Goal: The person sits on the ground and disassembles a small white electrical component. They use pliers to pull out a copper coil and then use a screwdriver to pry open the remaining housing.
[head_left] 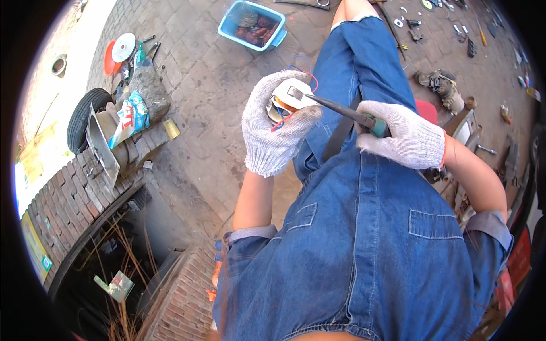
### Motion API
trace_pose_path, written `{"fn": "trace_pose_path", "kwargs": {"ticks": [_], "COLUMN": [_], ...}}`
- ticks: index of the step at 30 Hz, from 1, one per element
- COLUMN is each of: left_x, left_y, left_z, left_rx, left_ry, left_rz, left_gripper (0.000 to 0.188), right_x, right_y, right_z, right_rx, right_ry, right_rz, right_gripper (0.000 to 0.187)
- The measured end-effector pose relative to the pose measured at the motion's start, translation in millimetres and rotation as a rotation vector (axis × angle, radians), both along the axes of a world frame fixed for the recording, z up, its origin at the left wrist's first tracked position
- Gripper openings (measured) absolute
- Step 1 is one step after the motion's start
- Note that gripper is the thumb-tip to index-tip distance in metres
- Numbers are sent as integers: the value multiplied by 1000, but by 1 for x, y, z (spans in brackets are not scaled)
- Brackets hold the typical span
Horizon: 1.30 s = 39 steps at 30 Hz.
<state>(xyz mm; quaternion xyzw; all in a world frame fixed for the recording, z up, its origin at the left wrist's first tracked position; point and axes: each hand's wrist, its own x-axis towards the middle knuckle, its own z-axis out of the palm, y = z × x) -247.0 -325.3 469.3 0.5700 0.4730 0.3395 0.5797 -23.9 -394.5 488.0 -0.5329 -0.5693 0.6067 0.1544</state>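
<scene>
Head view: the left hand [272, 129], in a white knit glove, is wrapped around a small white electrical part [289, 98] with red, blue and yellow wires, held above the lap. The right hand [401, 138], gloved alike, is closed on the teal handle of long-nose pliers [340, 111], whose tips touch the part's top. Below them lies a denim garment [364, 227]. Farther off on the brick paving sit a blue plastic tub [251, 25], a black tyre [85, 116] and scattered tools [449, 28].
</scene>
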Motion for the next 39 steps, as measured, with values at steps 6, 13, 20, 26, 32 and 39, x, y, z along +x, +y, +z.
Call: {"fn": "trace_pose_path", "kwargs": {"ticks": [6, 13, 20, 26, 32, 39], "left_x": [3, 3, -1, 2, 2, 2], "left_y": [5, 1, 0, 1, 2, 1], "left_z": [-1, 1, -3, -1, -2, 0], "left_rx": [226, 370, 456, 450, 522, 529], "left_ry": [295, 473, 517, 635, 653, 731], "left_rz": [-33, -10, 7, 18, 17, 23], "left_gripper": [44, 39, 35, 31, 31, 34], "right_x": [6, 9, 14, 12, 12, 5], "right_y": [2, -2, 5, 3, 8, 11], "right_z": [-1, -6, 8, 1, -5, -3], "right_rx": [295, 691, 693, 580, 724, 831], "right_ry": [-385, -736, -910, -920, -964, -1066], "right_rz": [-112, -24, 119, 42, -5, 57], "right_gripper": [26, 44, 46, 46, 48, 28]}}
